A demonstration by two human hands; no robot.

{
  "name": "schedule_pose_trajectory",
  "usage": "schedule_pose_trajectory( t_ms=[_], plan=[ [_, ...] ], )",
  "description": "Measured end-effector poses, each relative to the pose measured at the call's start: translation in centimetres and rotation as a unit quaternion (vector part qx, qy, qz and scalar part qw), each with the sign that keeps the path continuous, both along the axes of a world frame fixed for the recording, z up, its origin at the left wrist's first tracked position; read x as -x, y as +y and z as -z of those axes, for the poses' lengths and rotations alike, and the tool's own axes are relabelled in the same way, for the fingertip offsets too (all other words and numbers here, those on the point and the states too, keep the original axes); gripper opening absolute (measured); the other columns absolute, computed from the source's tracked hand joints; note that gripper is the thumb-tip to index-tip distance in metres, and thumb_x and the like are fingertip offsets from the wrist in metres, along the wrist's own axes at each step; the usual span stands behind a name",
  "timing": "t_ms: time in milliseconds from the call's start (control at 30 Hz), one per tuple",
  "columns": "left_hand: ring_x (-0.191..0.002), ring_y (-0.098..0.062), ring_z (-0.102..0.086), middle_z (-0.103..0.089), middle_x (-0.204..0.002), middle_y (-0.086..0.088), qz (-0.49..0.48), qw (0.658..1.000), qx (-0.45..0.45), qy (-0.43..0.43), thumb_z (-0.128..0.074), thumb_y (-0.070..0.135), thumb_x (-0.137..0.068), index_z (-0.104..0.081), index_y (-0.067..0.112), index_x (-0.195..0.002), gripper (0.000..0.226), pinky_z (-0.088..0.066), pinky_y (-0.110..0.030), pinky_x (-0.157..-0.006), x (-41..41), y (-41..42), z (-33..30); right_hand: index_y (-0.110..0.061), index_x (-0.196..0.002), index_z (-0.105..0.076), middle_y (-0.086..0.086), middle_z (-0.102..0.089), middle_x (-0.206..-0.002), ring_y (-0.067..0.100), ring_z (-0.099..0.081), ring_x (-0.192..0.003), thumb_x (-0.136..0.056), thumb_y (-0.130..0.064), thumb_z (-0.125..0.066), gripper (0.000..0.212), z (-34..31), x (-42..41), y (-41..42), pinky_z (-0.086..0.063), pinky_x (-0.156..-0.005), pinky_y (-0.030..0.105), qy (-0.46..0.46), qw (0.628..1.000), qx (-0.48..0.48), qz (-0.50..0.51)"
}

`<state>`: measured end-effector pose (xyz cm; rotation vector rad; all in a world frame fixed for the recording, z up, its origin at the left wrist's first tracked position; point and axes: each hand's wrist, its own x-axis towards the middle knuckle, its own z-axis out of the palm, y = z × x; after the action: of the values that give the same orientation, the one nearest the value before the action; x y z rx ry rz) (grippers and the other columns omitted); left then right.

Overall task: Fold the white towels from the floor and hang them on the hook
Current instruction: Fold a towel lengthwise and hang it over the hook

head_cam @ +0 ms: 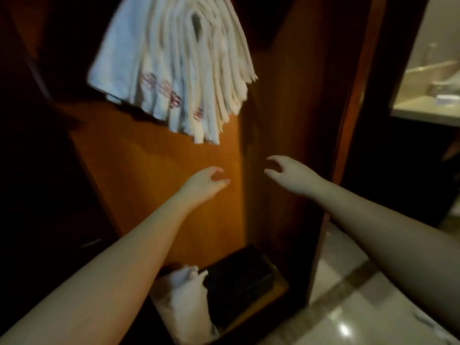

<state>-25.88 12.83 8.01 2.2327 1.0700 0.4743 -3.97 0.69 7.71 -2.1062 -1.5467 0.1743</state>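
Evidently both the left hand (204, 181) and right hand (286, 171) hang loose-fingered and empty below the folded towels (179, 70), ready for the crumpled towel (184, 295) on the floor.

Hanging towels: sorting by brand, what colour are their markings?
Red marks on the white hanging towels, head view.

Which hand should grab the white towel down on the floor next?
Probably the left hand. Both hands are empty below the hanging towels, but the crumpled towel on the floor lies under the left forearm, while the right hand is farther off to the side.
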Motion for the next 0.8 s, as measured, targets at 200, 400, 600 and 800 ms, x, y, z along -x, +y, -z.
schedule_pose_trajectory(
  t_ms=[200,400,600,800],
  plan=[
    [-0.136,-0.018,-0.044,-0.041,-0.154,0.005,0.111,0.992,0.039,0.053,-0.062,0.042,-0.096,-0.042,0.037,-0.146,0.054,-0.041,-0.030,-0.094,-6.2,-5.9,9.0,-0.020,-0.154,-0.037,0.002,-0.039,-0.159,0.018,-0.039,-0.144,-0.101,-0.048,-0.052,0.062,9.5,-3.4,-10.2,-0.030,-0.118,0.034,0.021,0.996,0.059,0.059],
    [-0.140,-0.017,-0.039,-0.039,-0.156,0.001,0.231,0.964,0.042,0.122,-0.061,0.041,-0.097,-0.043,0.024,-0.148,0.057,-0.034,-0.030,-0.104,-17.1,-12.3,15.9,-0.016,-0.150,-0.045,0.006,-0.050,-0.150,0.023,-0.051,-0.132,-0.098,-0.042,-0.059,0.060,18.7,-9.6,-20.3,-0.034,-0.103,0.028,0.100,0.975,0.102,0.172],
    [-0.137,-0.018,-0.043,-0.045,-0.152,0.000,0.277,0.945,0.069,0.160,-0.062,0.041,-0.095,-0.047,0.022,-0.146,0.056,-0.032,-0.024,-0.097,-30.6,-19.4,22.5,-0.018,-0.151,-0.043,0.004,-0.044,-0.156,0.023,-0.043,-0.140,-0.100,-0.044,-0.056,0.058,25.8,-18.4,-29.4,-0.034,-0.111,0.035,0.176,0.939,0.152,0.254],
    [-0.131,-0.019,-0.050,-0.052,-0.146,0.000,0.315,0.921,0.116,0.200,-0.064,0.039,-0.094,-0.052,0.023,-0.141,0.051,-0.038,-0.026,-0.097,-42.8,-26.6,29.4,-0.017,-0.150,-0.043,0.002,-0.042,-0.156,0.022,-0.042,-0.140,-0.101,-0.041,-0.055,0.056,31.5,-27.6,-37.1,-0.034,-0.110,0.033,0.249,0.895,0.196,0.315]
  ],
)
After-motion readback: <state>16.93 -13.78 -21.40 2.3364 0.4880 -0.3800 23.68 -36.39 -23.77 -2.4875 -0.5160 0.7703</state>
